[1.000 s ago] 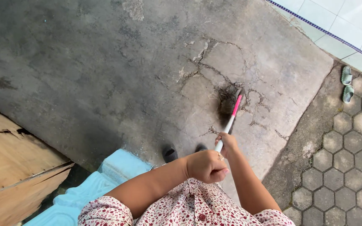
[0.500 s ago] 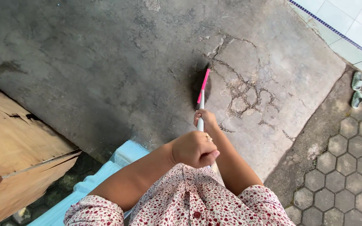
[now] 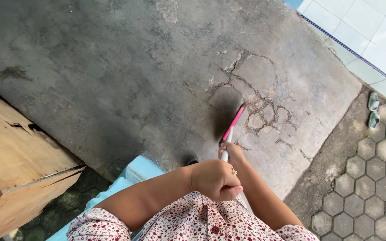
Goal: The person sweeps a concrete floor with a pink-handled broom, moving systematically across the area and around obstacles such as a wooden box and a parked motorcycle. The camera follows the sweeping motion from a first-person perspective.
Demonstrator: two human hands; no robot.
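I hold a broom with a pink and white handle [image 3: 231, 127] in both hands. My left hand [image 3: 214, 179] is closed around the top of the handle, close to my body. My right hand [image 3: 231, 154] grips the handle lower down, just ahead of the left. The dark bristle head [image 3: 225, 111] is blurred with motion and rests on the cracked grey concrete floor [image 3: 126, 80] in front of me. My sleeves are a white fabric with small red flowers.
A weathered wooden board [image 3: 14, 151] lies at the left. A light blue ledge [image 3: 139, 172] is below my left arm. Hexagonal pavers [image 3: 376, 187] and a pair of green sandals [image 3: 372, 108] are at the right; white tiles [image 3: 371, 35] fill the top right corner.
The broom head has swept from right to left across the cracked patch of concrete. Both hands have stayed on the handle.
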